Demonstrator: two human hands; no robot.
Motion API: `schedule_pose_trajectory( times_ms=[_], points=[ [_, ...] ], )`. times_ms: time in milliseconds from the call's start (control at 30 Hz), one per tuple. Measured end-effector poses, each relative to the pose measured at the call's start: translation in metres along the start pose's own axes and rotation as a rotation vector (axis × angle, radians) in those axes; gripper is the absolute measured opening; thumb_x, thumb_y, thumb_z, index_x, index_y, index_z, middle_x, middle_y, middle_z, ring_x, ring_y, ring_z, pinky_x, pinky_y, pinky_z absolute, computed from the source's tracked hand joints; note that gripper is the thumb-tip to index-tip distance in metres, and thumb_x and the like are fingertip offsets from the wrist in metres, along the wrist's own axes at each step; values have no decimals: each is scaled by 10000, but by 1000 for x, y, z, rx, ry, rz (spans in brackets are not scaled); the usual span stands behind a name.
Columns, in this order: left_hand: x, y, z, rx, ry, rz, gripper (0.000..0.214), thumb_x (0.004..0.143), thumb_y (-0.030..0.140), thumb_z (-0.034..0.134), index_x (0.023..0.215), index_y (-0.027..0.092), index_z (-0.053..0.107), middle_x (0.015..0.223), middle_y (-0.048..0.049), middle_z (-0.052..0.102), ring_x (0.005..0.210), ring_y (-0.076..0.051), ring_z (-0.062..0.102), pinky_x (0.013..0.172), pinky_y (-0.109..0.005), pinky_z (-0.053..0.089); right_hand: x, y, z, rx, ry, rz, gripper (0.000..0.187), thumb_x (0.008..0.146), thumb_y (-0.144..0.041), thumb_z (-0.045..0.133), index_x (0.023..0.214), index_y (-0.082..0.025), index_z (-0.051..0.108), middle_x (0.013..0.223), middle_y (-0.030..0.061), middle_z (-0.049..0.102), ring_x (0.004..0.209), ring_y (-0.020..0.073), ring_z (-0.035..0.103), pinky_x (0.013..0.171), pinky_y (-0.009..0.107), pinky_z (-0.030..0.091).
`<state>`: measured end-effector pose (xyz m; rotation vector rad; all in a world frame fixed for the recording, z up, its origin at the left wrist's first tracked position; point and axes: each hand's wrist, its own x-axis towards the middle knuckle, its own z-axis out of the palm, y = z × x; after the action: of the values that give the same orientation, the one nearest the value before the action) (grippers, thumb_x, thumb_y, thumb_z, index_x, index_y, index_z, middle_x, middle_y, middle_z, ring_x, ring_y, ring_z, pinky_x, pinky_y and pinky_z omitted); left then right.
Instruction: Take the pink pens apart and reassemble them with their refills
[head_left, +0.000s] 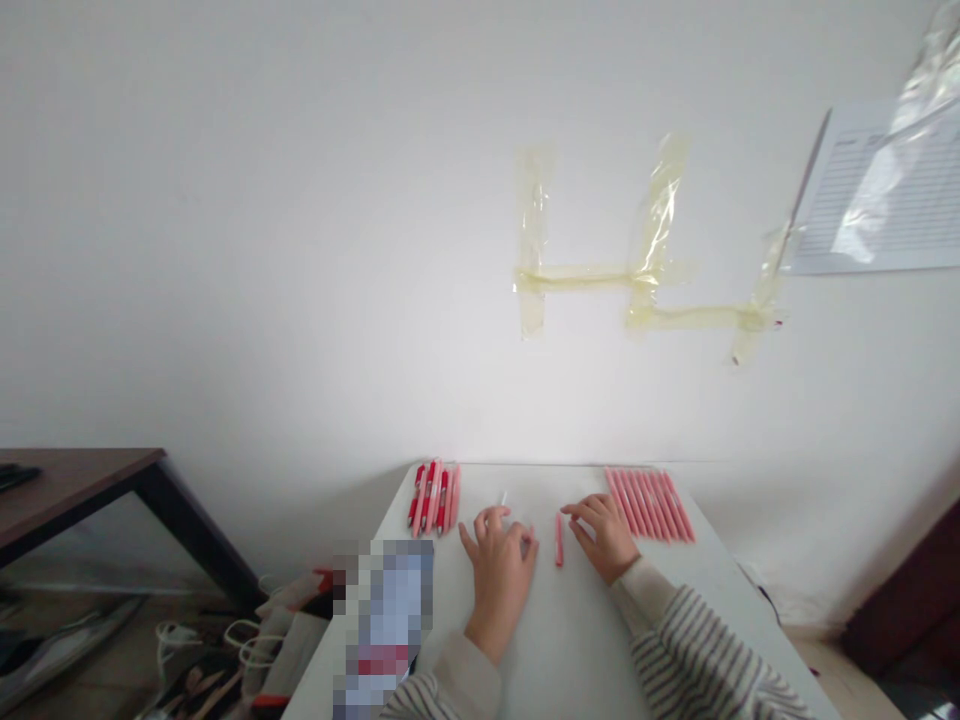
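My left hand point(501, 570) hovers low over the middle of the white table, thumb and index finger closed on a small pink pen part point(531, 533), mostly hidden by the fingers. Just beyond its fingertips shows a thin whitish piece point(504, 497); whether the hand touches it I cannot tell. A pink pen barrel point(559, 541) lies lengthwise between my two hands. Beside it, to the right, my right hand point(604, 532) has its thumb and fingers apart with nothing visible between them.
A row of several pink pen barrels point(651, 505) lies at the table's back right. Several red and pink pens point(433, 498) lie at the back left. A blurred-out flat object point(390, 620) rests along the left edge. Behind the white table point(570, 660) stands a wall point(300, 250).
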<state>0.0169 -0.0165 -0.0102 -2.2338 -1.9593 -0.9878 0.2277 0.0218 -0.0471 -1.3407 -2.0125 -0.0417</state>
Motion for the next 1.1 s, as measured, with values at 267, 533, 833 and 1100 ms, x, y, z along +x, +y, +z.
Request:
schedule_pose_trajectory(
  times_ms=[267,533,833,1100],
  points=[
    [-1,1,-4,6,3,-6,196,877,392,604,796,269,733,1219,-56,611,1234,-274,442,1147,-660,175,0,0,2,-5,20,0,279,920,-221,531,1113,-297,719,945,58,697,996,249,573,910,431,458],
    [1,0,-13,28,26,-42,204,876,397,601,809,261,737,1201,-63,621,1202,-274,456,1096,-571,272,0,-4,5,-32,32,-41,254,940,-265,533,1106,-310,720,941,59,679,996,245,559,914,426,456],
    [3,-6,-19,-2,42,-61,125,843,307,615,834,264,732,1184,-47,617,1191,-262,453,1093,-514,258,2,-13,-1,-85,56,-45,192,937,-274,574,1032,-323,733,987,52,663,1027,249,526,972,471,426],
    [5,-12,-19,8,30,-111,125,822,277,625,860,276,744,1205,-45,598,1205,-268,442,1102,-507,235,12,-42,-4,-155,66,-81,182,876,-191,672,948,-343,741,1005,29,678,1090,262,518,1116,633,273]
  ],
)
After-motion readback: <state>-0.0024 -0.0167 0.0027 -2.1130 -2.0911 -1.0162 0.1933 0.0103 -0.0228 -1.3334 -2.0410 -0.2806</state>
